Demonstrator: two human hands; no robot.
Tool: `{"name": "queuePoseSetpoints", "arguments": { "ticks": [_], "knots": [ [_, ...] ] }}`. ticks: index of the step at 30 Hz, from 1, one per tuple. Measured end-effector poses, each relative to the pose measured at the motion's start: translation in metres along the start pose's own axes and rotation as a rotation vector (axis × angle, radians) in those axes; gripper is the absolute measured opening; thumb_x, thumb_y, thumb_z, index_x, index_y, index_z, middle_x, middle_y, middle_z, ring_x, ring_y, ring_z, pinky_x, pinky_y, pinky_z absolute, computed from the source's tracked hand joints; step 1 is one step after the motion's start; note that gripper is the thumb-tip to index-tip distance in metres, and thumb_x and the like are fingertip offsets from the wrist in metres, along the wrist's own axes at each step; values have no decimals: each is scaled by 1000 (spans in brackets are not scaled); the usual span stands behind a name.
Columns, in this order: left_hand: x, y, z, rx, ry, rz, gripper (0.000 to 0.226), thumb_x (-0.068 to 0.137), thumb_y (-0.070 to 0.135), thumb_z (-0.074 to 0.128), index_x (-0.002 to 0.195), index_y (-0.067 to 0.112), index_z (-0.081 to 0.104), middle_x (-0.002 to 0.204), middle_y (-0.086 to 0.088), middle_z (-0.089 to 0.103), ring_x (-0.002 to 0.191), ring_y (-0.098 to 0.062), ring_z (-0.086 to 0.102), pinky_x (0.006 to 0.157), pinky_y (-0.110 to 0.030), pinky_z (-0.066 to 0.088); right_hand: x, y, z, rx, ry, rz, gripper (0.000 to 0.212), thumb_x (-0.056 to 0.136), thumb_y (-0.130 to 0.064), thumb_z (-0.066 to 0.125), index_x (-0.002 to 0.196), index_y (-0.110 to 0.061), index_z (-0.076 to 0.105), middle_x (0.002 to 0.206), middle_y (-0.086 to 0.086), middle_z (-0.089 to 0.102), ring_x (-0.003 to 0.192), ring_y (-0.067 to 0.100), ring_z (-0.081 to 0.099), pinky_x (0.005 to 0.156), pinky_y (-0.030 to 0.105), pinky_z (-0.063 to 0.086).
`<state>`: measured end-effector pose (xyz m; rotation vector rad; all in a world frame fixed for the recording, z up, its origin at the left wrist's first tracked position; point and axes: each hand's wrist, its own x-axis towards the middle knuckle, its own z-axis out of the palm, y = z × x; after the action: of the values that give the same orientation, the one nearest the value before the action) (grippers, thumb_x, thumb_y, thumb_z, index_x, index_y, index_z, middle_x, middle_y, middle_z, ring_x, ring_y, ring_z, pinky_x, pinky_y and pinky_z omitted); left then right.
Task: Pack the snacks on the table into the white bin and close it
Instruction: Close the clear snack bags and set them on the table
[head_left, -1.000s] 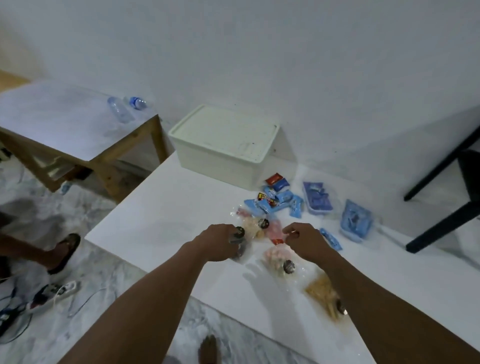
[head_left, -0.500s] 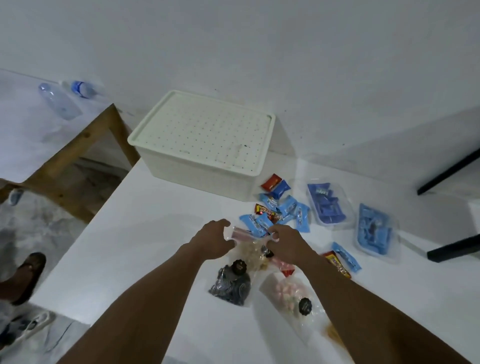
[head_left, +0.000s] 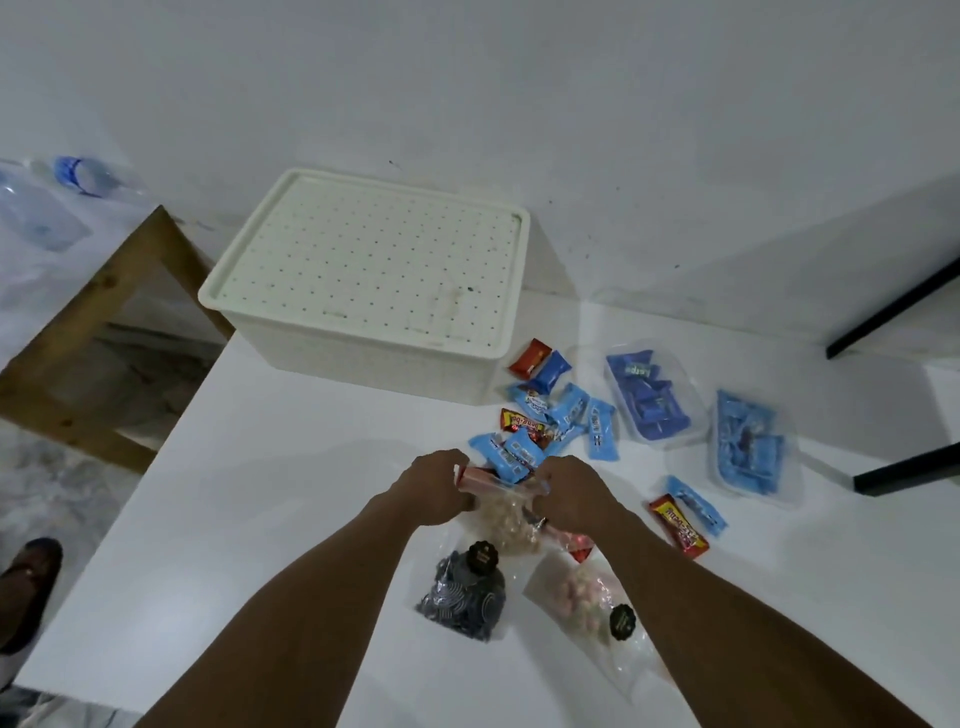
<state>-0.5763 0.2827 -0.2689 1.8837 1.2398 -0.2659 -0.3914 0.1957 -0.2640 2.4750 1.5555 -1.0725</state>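
Note:
The white bin (head_left: 363, 358) stands at the back of the white table (head_left: 249, 499) with its perforated lid (head_left: 371, 260) on. In front of it my left hand (head_left: 439, 486) and my right hand (head_left: 566, 493) both grip the top of a clear bag of pale snacks (head_left: 506, 519). A clear bag of dark sweets (head_left: 462, 597) and a bag of pink sweets (head_left: 587, 597) lie close to my forearms. Several blue wrapped snacks (head_left: 566, 415) lie scattered beyond my hands. Right of them sit two clear trays of blue packets (head_left: 649, 400) (head_left: 748, 447).
A red snack bar (head_left: 678, 525) and a blue one (head_left: 696, 504) lie to the right. A wooden-framed table (head_left: 88, 312) with plastic bottles (head_left: 83, 171) stands left. A sandalled foot (head_left: 26, 582) is on the floor at the left edge. Black furniture legs (head_left: 893, 306) are at the right.
The view has moved closer to the bin. My hands left the dark sweets bag on the table and closed on the top of the pale snack bag.

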Motion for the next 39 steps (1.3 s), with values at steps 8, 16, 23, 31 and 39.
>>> {"name": "queuePoseSetpoints", "arguments": {
  "ticks": [8,16,23,31,39],
  "knots": [
    [-5,7,15,-192,10,-57,33,77,26,83,104,17,67,105,-8,69,92,-26,71,79,-32,57,-12,13,11,257,-32,6,21,77,-10,62,67,-26,68,87,-5,69,89,16,65,79,32,55],
    [-31,55,-17,-393,-212,-109,26,82,9,77,105,3,70,94,-13,77,82,-26,76,64,-27,51,-44,35,-46,333,-264,-60,9,85,-13,65,90,-16,72,70,-6,60,56,6,51,48,17,40],
    [-58,123,-37,-602,-113,-45,13,87,14,73,93,4,70,80,-12,71,80,-29,74,73,-36,55,-76,65,-125,534,-227,-142,13,87,-17,69,97,-9,68,97,12,76,79,16,70,68,29,52],
    [-85,230,-71,-701,50,195,9,87,17,73,82,14,66,84,-8,69,86,-31,74,73,-33,48,-113,90,-249,562,-15,-275,24,85,-20,76,97,0,72,81,9,71,69,16,64,60,24,51],
    [-110,302,-101,-788,198,428,19,88,11,69,73,20,61,76,0,66,88,-27,75,70,-29,45,-155,106,-327,616,214,-432,23,88,-21,71,97,0,70,86,6,67,75,13,59,66,27,47]
  ]
}}
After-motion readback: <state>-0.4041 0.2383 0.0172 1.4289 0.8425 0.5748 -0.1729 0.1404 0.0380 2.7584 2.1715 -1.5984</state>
